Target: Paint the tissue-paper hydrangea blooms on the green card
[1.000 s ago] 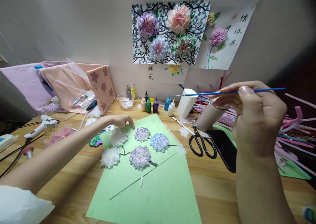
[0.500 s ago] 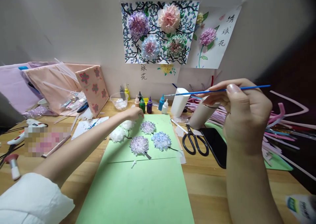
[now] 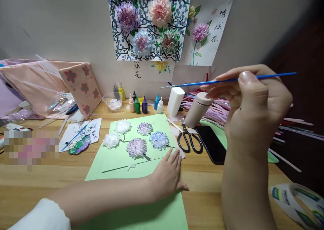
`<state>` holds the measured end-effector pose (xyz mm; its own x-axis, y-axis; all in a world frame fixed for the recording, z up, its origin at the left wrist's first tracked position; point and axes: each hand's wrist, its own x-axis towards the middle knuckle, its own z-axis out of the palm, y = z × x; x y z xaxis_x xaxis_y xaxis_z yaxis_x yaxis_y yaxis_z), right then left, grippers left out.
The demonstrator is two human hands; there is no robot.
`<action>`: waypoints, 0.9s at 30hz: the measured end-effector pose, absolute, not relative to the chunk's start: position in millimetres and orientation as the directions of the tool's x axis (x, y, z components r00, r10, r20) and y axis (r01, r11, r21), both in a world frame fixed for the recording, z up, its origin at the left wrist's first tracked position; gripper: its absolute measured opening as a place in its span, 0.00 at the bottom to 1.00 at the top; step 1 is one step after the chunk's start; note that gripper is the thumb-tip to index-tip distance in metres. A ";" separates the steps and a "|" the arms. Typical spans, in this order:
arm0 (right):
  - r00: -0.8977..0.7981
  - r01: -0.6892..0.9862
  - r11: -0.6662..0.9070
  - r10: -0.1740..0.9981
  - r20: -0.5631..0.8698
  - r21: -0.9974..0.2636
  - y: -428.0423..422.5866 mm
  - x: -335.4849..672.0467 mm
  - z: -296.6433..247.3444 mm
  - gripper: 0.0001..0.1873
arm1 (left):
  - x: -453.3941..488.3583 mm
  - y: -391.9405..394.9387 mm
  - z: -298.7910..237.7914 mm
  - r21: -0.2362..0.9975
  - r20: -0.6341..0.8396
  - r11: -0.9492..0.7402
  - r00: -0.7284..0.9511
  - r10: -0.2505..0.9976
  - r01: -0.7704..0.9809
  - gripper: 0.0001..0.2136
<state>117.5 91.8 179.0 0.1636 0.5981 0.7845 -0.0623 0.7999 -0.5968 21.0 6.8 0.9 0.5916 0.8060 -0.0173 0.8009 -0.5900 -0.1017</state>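
Note:
Raised above the table, my right hand (image 3: 258, 91) pinches a thin blue paintbrush (image 3: 215, 82) whose tip points left. My left hand (image 3: 168, 172) lies flat with its fingers stretched out on the right side of the green paper (image 3: 98, 171). Just beyond its fingertips sits a blue paper flower (image 3: 158, 140) with a dark stem. A lilac flower (image 3: 136, 147) and a smaller purple one (image 3: 144, 128) are beside it. Two white flowers (image 3: 123, 125) (image 3: 111, 140) lie at the paper's left. A small white scrap (image 3: 131, 167) rests in front of them.
Behind the paper stand several paint bottles (image 3: 144, 105) and a clear bowl (image 3: 112, 103). Black-handled scissors (image 3: 189, 140), a phone (image 3: 211, 144) and a lidded cup (image 3: 198, 110) are at right. At left, another brush (image 3: 76, 135) and a paint palette (image 3: 79, 145) lie on stained paper. Flower artwork (image 3: 149, 27) hangs on the wall.
My left hand has moved from the back of the green paper toward me and right, and now lies flat on it. My right hand still holds the paintbrush. The view has shifted.

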 end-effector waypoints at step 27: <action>-0.103 0.102 0.644 0.765 0.636 -0.758 88.3 77.6 128.0 0.11 | -154.0 -67.1 -2.0 0.182 0.195 -0.114 0.077 0.978 0.977 0.04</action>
<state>77.6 88.3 128.0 -0.1028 0.7646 0.6363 0.1020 0.6444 -0.7579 -154.0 -67.1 -2.0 0.0773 0.9777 0.1952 0.9767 -0.1136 0.1821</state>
